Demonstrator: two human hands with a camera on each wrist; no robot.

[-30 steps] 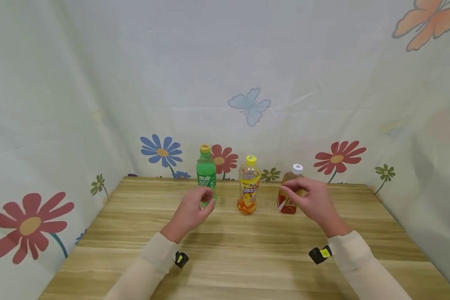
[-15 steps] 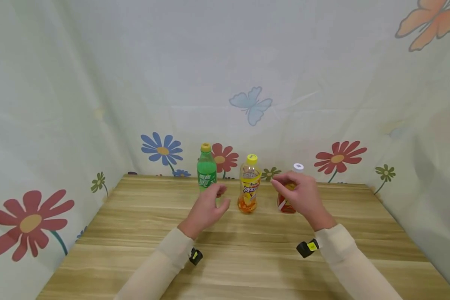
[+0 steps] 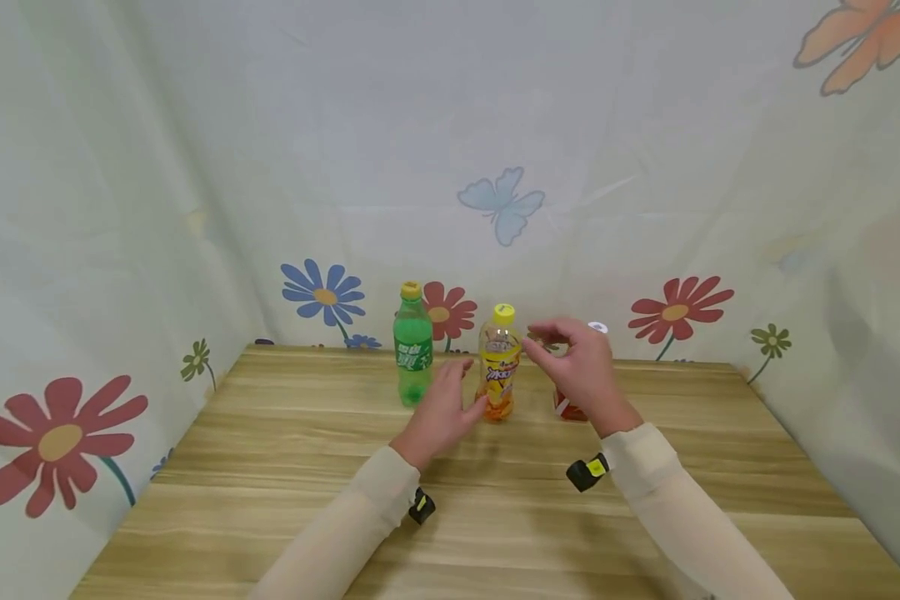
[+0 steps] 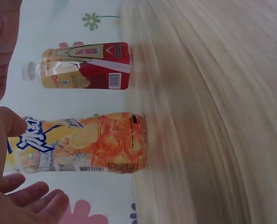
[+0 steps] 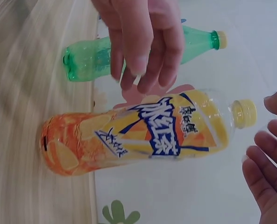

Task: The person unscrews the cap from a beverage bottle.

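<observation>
Three bottles stand in a row at the back of the wooden table. On the left is a green bottle, in the middle an orange-drink bottle with a yellow cap, and on the right a red-label tea bottle, mostly hidden behind my right hand. My left hand is spread open just left of the orange bottle's lower half, with its thumb by the label. At the bottle's shoulder, my right hand hovers with relaxed fingers. Neither hand grips anything.
Floral cloth walls enclose the table on the left, back and right. The bottles stand close to the back wall. Bare wood stretches from the bottles to the table's near edge.
Both hands have moved inward to the orange bottle, the left away from the green bottle and the right away from the tea bottle. The bottles have not moved.
</observation>
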